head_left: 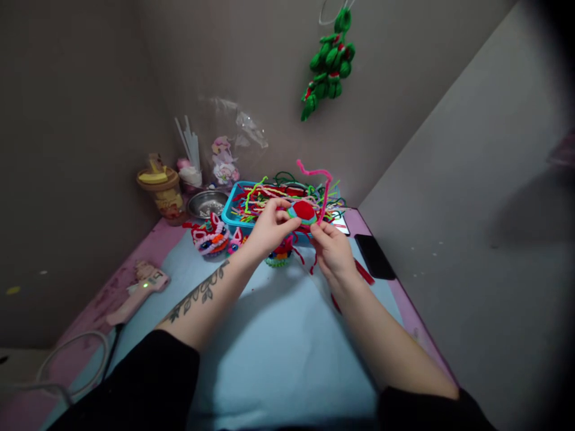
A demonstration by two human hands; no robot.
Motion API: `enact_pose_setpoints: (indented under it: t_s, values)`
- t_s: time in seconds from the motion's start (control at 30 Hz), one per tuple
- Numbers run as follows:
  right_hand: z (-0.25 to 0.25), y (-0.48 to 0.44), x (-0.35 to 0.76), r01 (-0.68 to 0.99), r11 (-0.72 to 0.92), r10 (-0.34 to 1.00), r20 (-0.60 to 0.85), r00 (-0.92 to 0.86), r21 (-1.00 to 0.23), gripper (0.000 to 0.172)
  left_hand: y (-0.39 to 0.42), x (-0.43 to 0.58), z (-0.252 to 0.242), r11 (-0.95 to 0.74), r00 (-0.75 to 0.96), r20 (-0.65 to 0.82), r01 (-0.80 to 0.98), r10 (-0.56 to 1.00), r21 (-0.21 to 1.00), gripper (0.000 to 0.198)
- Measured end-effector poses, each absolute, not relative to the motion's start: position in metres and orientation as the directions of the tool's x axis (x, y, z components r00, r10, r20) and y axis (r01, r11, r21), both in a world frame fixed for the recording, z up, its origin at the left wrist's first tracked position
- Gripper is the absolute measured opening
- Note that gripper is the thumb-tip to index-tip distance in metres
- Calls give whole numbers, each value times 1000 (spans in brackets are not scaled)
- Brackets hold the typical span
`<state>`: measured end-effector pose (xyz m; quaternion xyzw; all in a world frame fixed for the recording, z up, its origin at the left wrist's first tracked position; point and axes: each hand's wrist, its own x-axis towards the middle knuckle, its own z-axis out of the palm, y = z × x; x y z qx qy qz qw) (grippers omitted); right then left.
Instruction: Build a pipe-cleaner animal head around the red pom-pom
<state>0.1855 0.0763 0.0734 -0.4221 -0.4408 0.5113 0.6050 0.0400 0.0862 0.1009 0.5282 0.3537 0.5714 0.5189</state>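
My left hand [271,226] pinches a small round piece with a red middle and a blue-green rim [304,210] between thumb and fingers. It is held up over the front of a blue basket. A bright pink pipe cleaner [327,190] rises in a bent line from the fingertips of my right hand [331,246], close against the round piece's right edge. Whether its lower end is joined to that piece is hidden by my fingers. Below the hands, a partly covered colourful fuzzy figure [278,257] stands on the table.
The blue basket [229,209] holds many pipe cleaners. Left of it are a fuzzy lion-like head [211,237], a metal bowl [207,201] and a lidded cup [167,194]. A pink glue gun [139,293] with a cable lies at left, a black phone [375,256] at right.
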Motion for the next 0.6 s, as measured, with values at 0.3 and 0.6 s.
enact_pose_setpoints:
  t_s: [0.3,0.6]
  values:
    - [10,34,168,-229,64,991,35,126,-971,27,40,44,35,-96,-15,96,-305,995,948,43]
    - [1,13,169,-125,46,997,38,61,-991,23,18,28,21,94,66,-74,-368,995,925,54]
